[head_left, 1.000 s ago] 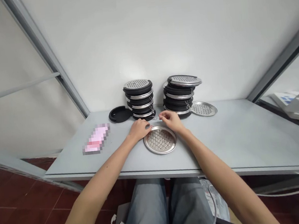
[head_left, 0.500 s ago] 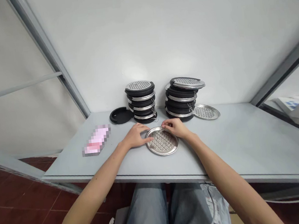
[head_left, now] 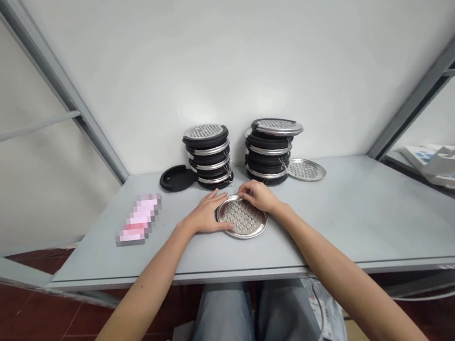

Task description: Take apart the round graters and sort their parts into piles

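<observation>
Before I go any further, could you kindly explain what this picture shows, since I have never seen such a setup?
Of course. There is no machine here, only a person's two bare hands, seen by a camera worn on the head, looking forward and down. On the grey table, a round metal grater lies in front of the person. The left hand holds its left edge; the right hand pinches at the far rim, though anything between those fingertips is too small to tell. Behind stand a left stack and a right stack of black and metal discs, with a black holder and another grater beside them.
</observation>
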`<state>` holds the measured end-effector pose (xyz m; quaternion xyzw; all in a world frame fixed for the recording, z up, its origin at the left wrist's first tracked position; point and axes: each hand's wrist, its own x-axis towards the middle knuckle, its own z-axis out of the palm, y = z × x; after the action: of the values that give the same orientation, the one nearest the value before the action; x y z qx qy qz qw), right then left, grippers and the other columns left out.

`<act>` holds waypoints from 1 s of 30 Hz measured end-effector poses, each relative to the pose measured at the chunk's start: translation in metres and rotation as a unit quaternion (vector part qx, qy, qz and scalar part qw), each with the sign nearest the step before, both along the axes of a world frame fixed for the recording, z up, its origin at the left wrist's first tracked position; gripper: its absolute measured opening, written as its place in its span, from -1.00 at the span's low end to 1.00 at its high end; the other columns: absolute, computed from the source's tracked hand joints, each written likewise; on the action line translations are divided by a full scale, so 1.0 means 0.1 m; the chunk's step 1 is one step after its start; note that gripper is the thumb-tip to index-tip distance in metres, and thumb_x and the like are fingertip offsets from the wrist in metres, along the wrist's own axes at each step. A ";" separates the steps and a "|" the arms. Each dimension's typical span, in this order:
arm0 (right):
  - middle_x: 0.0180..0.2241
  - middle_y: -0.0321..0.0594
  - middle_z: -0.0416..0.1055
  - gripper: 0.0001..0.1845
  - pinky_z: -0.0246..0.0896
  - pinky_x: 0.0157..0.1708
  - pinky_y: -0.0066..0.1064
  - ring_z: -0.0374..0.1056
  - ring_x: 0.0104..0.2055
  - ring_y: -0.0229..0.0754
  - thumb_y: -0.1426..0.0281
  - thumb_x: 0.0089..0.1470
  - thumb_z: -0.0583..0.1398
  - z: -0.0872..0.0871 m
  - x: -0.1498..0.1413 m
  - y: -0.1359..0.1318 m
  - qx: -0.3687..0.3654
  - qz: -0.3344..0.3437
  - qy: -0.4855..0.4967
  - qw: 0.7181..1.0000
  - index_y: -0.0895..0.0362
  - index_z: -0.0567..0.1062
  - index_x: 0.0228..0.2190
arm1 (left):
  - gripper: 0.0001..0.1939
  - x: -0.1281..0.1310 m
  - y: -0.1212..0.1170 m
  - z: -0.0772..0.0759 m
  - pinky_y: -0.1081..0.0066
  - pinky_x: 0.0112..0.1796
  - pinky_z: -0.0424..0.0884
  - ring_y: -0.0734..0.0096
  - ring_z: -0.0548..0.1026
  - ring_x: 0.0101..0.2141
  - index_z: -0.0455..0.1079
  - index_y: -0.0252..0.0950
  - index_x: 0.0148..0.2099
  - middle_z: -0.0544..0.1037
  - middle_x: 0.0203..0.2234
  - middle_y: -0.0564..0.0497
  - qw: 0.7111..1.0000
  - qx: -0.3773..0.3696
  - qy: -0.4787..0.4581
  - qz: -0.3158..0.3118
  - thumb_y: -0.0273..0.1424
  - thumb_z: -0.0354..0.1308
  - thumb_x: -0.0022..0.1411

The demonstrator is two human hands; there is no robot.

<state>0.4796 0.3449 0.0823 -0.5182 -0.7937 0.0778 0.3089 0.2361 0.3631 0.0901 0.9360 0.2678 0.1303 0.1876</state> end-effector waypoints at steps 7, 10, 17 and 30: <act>-0.43 -0.21 0.47 -0.91 0.14 -0.28 -0.39 0.30 -0.34 -0.18 0.48 0.08 0.20 0.03 -0.03 -0.01 -0.008 0.029 -0.019 0.999 0.14 0.53 -0.38 | -0.08 -0.01 -0.02 0.02 0.02 0.24 -0.05 -0.05 -0.14 0.32 0.09 -0.18 0.33 0.14 0.29 -0.06 1.000 -0.006 -0.003 -0.012 0.09 0.23 0.03; -0.43 -0.22 0.46 -0.93 0.13 -0.29 -0.41 0.29 -0.33 -0.19 0.49 0.07 0.21 0.07 -0.04 -0.03 -0.001 0.025 -0.038 0.999 0.14 0.53 -0.37 | -0.08 -0.02 -0.01 0.02 0.03 0.24 -0.03 -0.05 -0.12 0.32 0.09 -0.16 0.33 0.14 0.29 -0.04 1.000 -0.013 -0.004 -0.018 0.10 0.24 0.01; -0.40 -0.18 0.48 -0.90 0.15 -0.28 -0.40 0.29 -0.28 -0.15 0.49 0.10 0.20 0.07 -0.06 -0.03 0.019 0.032 -0.081 0.996 0.15 0.55 -0.35 | -0.06 -0.02 0.02 -0.01 0.03 0.23 -0.02 -0.04 -0.05 0.31 0.10 -0.14 0.33 0.15 0.29 -0.05 1.000 -0.019 -0.008 -0.024 0.09 0.26 -0.02; -0.38 -0.21 0.53 -0.87 0.21 -0.28 -0.39 0.34 -0.29 -0.17 0.47 0.08 0.24 0.02 -0.02 -0.02 0.040 0.045 -0.063 0.996 0.08 0.62 -0.39 | 0.09 -0.01 0.00 0.01 0.08 0.25 -0.06 -0.02 -0.10 0.32 -0.05 -0.25 0.38 0.02 0.33 -0.14 1.000 -0.013 0.019 -0.006 0.17 0.22 -0.05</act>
<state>0.4775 0.3434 0.0842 -0.4728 -0.8367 0.0269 0.2750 0.2348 0.3633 0.0910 0.9373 0.2677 0.1081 0.1950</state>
